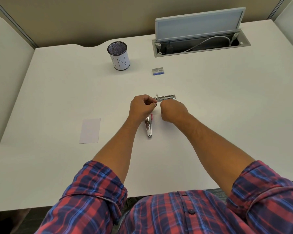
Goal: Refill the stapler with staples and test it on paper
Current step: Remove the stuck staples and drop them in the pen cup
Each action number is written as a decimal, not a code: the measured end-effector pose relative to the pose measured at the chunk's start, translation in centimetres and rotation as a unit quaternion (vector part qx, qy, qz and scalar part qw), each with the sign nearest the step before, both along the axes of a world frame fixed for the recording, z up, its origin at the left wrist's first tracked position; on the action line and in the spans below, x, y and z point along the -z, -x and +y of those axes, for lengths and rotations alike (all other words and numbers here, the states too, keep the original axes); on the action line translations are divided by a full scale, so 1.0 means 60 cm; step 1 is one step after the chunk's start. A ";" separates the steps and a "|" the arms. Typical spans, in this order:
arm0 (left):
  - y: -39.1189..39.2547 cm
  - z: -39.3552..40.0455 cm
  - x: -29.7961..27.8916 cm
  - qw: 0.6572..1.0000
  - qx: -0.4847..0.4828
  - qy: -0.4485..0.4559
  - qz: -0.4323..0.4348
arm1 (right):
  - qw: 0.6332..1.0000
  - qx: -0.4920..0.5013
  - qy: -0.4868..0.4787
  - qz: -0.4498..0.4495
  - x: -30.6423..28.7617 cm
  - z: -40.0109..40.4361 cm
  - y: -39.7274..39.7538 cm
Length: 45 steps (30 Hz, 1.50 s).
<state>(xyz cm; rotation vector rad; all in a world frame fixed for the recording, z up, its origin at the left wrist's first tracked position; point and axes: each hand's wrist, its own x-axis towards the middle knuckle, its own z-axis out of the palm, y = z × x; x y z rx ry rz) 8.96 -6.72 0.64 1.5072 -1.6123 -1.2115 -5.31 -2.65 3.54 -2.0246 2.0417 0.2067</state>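
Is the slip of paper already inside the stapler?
No, the paper lies flat on the table, well left of the stapler and both hands.

Both hands worked at the opened stapler (165,97) on the white desk (210,115) — the left hand (141,108) pinched its near end, the right hand (173,110) curled just beside.

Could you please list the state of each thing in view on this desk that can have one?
Stapler: opened up, its metal magazine swung out flat on the desk.
Staple box: closed, lying apart from the hands.
Paper: flat, untouched.
Mesh pen cup: upright; contents cannot be told.
Cable hatch lid: raised open.
Left hand: pinching a small metal piece at the magazine's end.
Right hand: fingers curled by the magazine; grip hidden.
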 end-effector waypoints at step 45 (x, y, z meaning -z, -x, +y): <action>-0.011 0.021 -0.018 0.999 -0.039 0.019 -0.015 | 0.937 0.130 0.031 -0.324 0.041 0.024 0.065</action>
